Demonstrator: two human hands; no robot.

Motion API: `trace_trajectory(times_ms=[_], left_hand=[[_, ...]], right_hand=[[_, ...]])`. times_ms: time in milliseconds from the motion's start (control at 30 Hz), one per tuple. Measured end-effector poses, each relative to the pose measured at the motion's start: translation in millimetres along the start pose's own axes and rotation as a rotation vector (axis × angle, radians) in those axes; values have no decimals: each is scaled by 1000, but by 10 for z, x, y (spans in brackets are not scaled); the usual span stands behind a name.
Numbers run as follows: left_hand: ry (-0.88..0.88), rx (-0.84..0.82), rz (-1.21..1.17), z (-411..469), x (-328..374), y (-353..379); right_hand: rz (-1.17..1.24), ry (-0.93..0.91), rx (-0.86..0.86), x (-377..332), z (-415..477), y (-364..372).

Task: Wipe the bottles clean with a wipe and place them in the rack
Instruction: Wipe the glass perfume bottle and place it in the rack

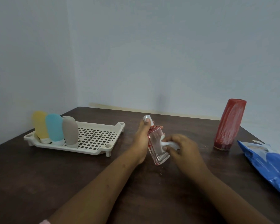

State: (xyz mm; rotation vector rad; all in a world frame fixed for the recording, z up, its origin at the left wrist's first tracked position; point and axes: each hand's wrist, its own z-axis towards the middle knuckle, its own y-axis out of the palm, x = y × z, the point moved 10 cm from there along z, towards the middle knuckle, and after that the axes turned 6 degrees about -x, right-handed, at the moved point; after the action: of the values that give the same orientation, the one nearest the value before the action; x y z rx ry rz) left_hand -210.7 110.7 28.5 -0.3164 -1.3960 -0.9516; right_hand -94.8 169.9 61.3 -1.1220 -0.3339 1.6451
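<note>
The left hand (141, 138) holds the clear bottle (158, 148). The right hand (184, 149) pinches a wipe (167, 143) against it. A red bottle (228, 125) stands far right, and the rack (95, 136) is on the left.

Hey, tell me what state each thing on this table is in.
Clear bottle: tilted in left hand, red smears remain.
Wipe: pressed on it by right hand.
Tall red bottle: upright, smeared.
Yellow bottle: cap-down in rack.
Blue bottle: cap-down in rack.
Grey bottle: cap-down in rack.
Wipe pack: lying on table.
</note>
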Motion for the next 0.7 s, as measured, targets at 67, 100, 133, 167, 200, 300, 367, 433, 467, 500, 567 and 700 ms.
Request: trace_trajectory(times_ms=[67, 100, 133, 167, 200, 300, 367, 433, 467, 500, 567, 700], left_hand=[[2, -21, 9, -9, 9, 31], [-1, -32, 15, -14, 10, 48], [-1, -42, 23, -15, 13, 64], [0, -50, 31, -19, 16, 80], [1, -59, 39, -24, 21, 98], [12, -93, 73, -49, 38, 160], [30, -113, 97, -72, 59, 208], [54, -148, 113, -99, 77, 278], [67, -169, 117, -106, 79, 311], [78, -184, 121, -112, 83, 332], [95, -198, 131, -114, 101, 347], [91, -172, 129, -96, 98, 300]], right_hand=[[43, 142, -10, 210, -1, -33], [56, 198, -27, 302, -8, -23], [59, 236, -43, 370, -15, -8], [61, 258, -49, 410, -21, 7], [73, 266, -40, 415, -22, 11], [150, 213, 91, 297, -17, -88], [221, 157, 186, 180, -21, -195], [281, 117, 246, 115, -40, -259], [296, 114, 270, 115, -50, -282], [304, 120, 287, 128, -55, -299], [312, 126, 285, 153, -49, -305], [262, 202, 160, 285, -13, -206]])
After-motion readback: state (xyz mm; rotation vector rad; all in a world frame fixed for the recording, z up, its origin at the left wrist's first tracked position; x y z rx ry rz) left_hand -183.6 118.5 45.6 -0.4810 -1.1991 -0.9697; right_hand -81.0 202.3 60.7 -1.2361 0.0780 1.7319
